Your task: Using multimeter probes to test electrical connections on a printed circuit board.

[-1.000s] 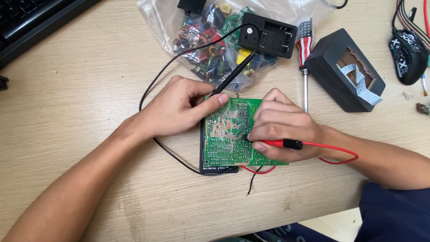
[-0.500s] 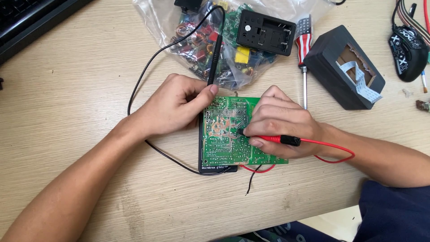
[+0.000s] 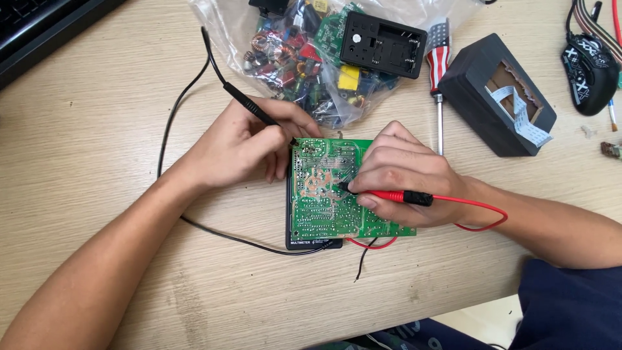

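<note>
The green circuit board (image 3: 327, 194) lies solder side up on a black multimeter, mid-tabletop (image 3: 97, 162). At its upper left corner the left hand (image 3: 240, 146) has its grip pinching the black probe (image 3: 249, 104), tip touching the board. Right of that, the right hand (image 3: 402, 185) pinches the red probe (image 3: 395, 195) against the board's centre. Both probes are placed; probing looks underway, with most solder points seemingly left.

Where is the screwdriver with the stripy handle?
In the head view, the screwdriver lies on the desk at upper right, between the bag of parts and the dark grey box.
</note>
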